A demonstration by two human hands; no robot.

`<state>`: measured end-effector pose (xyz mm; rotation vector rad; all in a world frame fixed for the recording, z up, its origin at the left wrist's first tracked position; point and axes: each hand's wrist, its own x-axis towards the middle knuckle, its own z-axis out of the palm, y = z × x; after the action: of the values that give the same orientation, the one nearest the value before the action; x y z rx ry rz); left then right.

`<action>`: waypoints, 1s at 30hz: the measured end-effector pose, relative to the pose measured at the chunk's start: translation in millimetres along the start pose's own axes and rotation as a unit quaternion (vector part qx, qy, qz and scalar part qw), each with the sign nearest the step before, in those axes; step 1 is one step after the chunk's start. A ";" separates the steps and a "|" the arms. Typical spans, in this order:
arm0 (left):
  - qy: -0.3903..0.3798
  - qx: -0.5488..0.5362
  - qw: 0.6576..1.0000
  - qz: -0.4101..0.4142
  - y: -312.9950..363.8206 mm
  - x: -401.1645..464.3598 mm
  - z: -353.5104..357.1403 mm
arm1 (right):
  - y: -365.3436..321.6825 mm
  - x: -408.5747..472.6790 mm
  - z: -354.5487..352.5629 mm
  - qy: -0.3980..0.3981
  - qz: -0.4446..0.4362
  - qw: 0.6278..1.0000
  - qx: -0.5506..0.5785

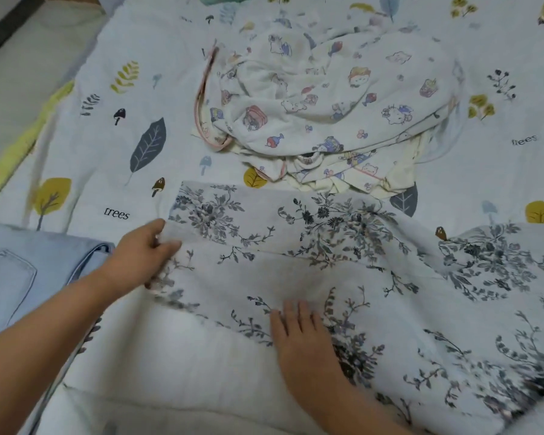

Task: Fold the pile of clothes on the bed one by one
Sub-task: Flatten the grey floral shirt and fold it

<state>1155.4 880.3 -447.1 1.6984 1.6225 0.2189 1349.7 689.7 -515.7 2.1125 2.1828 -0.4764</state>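
Hands: left hand [140, 251] pinching the left edge of the floral garment [343, 262] spread on the bed [91, 127], right hand [302, 337] flat on its middle; risk: thin cloth bunching under an uneven pull, or snagging the unfolded pile [327, 98] just beyond.

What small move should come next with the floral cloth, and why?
Probably the left hand should carry the edge it pinches across the floral garment, because the right hand already presses it flat on the bed and it lies only partly folded.
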 end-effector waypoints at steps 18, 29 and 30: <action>0.059 0.292 0.955 -0.012 -18.0 24.7 24.8 | 106.5 67.2 -103.2 0.150 0.247 0.949 0.125; 0.065 0.315 0.945 0.060 -14.8 75.9 35.0 | 167.4 127.2 -85.4 -0.068 0.253 0.965 -0.018; 0.098 0.295 0.948 0.064 -12.2 77.8 29.6 | 166.0 129.4 -91.0 -0.008 0.266 0.964 -0.007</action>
<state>1177.3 938.2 -504.0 2.2964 1.8438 -0.0496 1521.1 840.1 -491.8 2.5338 1.4982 -0.4220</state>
